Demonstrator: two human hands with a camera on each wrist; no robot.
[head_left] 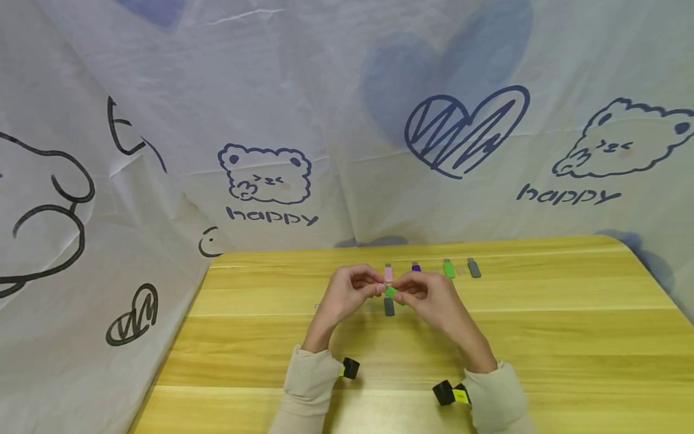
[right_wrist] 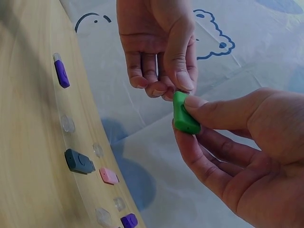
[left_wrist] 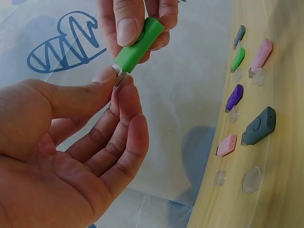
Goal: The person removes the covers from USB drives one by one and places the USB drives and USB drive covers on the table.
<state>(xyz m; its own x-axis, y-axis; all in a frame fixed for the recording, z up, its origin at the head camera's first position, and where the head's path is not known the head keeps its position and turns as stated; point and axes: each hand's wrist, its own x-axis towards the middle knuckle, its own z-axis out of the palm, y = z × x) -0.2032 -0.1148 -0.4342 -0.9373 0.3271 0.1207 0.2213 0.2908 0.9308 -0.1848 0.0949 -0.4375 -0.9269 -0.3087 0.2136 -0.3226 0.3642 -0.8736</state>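
Note:
Between both hands, raised over the table, is a green USB stick (left_wrist: 140,45). My right hand (head_left: 434,296) pinches its body, thumb on the flat face in the right wrist view. With thumb and index finger, my left hand (head_left: 347,294) pinches the clear cap (left_wrist: 118,80) at the connector end; its other fingers are loosely bent. The fingertips partly hide the connector. Below the held stick lies a dark grey USB stick (head_left: 389,306), and behind it a pink USB stick (head_left: 388,273).
Along the table's back lie a purple USB stick (head_left: 415,266), another green one (head_left: 449,269) and another grey one (head_left: 474,267). Loose clear caps (left_wrist: 251,179) lie among the sticks. A printed cloth (head_left: 271,120) hangs behind the wooden table (head_left: 569,337).

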